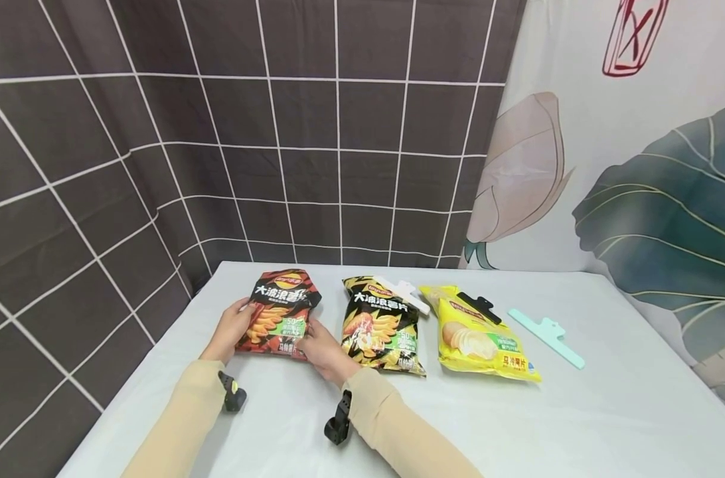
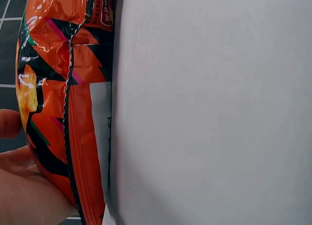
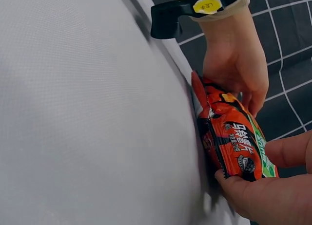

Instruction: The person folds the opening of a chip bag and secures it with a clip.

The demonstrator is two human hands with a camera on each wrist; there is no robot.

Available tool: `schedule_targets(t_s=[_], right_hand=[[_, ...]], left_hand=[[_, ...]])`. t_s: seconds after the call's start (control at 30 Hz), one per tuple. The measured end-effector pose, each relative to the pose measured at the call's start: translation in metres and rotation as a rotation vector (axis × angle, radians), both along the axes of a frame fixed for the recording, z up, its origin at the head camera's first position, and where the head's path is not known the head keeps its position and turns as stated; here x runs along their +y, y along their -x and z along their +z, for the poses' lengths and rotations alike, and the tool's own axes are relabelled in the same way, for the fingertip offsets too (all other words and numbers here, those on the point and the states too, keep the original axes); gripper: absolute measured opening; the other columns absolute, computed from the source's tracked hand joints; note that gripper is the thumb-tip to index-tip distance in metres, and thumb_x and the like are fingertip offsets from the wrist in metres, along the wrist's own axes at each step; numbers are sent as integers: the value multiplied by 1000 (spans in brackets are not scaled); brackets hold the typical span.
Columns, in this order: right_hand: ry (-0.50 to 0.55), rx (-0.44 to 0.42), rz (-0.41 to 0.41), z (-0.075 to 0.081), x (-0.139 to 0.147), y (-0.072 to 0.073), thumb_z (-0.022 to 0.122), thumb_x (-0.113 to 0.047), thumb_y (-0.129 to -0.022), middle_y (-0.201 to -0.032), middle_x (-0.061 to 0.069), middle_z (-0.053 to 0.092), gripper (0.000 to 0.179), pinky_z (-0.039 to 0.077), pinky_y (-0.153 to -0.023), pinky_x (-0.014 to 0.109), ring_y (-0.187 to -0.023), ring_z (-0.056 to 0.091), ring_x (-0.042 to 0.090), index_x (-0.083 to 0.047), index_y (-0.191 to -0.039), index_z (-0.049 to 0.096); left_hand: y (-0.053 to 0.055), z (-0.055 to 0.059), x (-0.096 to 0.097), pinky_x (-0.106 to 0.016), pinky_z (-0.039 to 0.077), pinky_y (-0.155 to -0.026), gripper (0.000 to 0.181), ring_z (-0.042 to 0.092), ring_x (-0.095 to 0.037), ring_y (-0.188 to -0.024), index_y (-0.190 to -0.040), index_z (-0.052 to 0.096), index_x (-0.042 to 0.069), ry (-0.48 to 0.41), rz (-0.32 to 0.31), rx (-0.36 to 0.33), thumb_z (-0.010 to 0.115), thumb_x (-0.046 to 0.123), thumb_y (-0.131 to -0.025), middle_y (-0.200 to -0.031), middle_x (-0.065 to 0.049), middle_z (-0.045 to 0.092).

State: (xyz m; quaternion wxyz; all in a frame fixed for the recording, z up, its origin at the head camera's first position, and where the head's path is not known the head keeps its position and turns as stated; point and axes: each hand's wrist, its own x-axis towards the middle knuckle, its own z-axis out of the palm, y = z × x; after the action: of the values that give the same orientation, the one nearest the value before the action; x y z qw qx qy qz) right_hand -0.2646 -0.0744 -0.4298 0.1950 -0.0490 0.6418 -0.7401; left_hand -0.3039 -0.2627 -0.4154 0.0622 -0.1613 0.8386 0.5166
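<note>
A red bag of potato chips (image 1: 273,325) lies at the left of the white table, its printed front facing up and its top corner folded at the right. My left hand (image 1: 228,330) holds its left edge, and my right hand (image 1: 324,350) grips its lower right side. In the right wrist view the fingers (image 3: 287,152) pinch the bag (image 3: 234,147) from above and below, close over the table, and the left hand (image 3: 234,59) shows at its far end. The left wrist view shows the bag's crimped bottom seam (image 2: 68,103).
A black chip bag (image 1: 368,332) with a white bag clip (image 1: 403,293) across its top lies right of the red one. Farther right are a yellow chip bag (image 1: 482,342) with a black clip (image 1: 481,307) and a loose mint-green clip (image 1: 548,335). A dark gridded curtain (image 1: 303,172) hangs behind the table.
</note>
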Motion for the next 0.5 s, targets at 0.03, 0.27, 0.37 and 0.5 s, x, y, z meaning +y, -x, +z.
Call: schedule_targets(t_s=[0.03,0.27,0.37,0.5], right_hand=[[-15,2,-5,0,0,-1,46,5,-91,-151,23,32,68,36,-111,43,-135,41,34,3,-151,15],[-103,19,-71,5,0,-7,52,0,-90,-149,23,35,67,39,-108,43,-130,45,33,2,-150,21],[-89,43,-94,8,2,-10,52,3,-88,-145,23,39,66,48,-99,40,-122,51,31,1,-148,25],[-51,67,-101,14,7,-14,51,5,-88,-143,24,40,63,56,-85,35,-112,59,29,2,-147,27]], left_hand=[[0,0,0,-53,28,-112,58,35,-38,-134,-153,16,3,-7,6,1,29,30,-103,-151,-28,27],[-4,1,5,-53,29,-111,58,36,-36,-133,-153,18,4,-38,45,17,29,32,-103,-151,-27,29],[-5,4,7,-52,33,-109,58,39,-36,-130,-153,19,5,-54,55,52,30,32,-103,-149,-26,32],[-8,10,13,-46,39,-103,57,44,-33,-125,-152,22,6,-80,75,97,31,31,-102,-145,-25,37]])
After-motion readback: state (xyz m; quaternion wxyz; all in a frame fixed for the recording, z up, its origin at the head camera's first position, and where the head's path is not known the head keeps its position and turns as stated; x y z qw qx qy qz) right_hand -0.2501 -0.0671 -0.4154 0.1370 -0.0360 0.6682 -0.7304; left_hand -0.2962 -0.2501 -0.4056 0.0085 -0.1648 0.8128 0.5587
